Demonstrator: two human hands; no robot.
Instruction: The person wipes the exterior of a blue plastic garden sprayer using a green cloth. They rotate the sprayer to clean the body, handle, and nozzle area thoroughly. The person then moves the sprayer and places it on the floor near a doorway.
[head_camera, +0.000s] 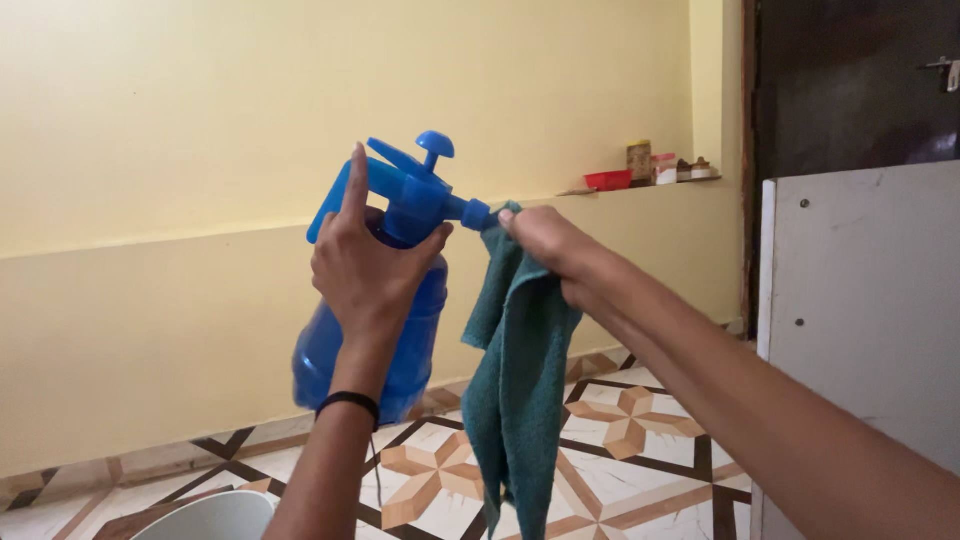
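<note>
The left hand (365, 265) has its grip closed round the blue spray bottle (375, 300); just right of the bottle's nozzle, the right hand (545, 240) pinches a hanging teal cloth (515, 385).

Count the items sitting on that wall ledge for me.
4 that I can make out, all on the ledge at right: a red bowl, a jar, a small container, and a blurry cluster; more may be hidden.
</note>
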